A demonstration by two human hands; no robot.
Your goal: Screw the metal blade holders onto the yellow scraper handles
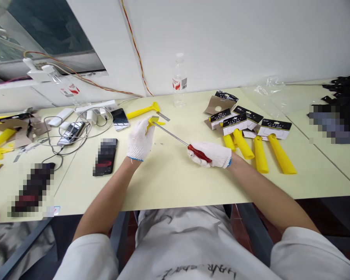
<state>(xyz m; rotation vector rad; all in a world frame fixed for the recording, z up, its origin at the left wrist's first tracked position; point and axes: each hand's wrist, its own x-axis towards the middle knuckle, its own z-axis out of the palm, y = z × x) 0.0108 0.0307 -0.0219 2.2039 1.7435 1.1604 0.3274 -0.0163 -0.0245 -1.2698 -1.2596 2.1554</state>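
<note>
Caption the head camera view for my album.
Left gloved hand holds a yellow tool while the right gloved hand points a red-handled screwdriver at it.

Gloved hands, two: left [140, 140], right [211, 154]. Red-handled screwdriver [200, 153], one; held yellow piece [153, 121], one. Toward the back edge of the surface [169, 182]: bottles [180, 87], two; loose yellow tool [141, 112], one. Right-edge side: carded yellow handles [281, 154], four discernible. Left-edge side: phones [121, 118], four discernible.

A pale table [169, 188] against a white wall [245, 42]
A window [51, 29] sits at upper left; below the table, reddish floor tiles [241, 227] show beside grey-blue bars [255, 229].
</note>
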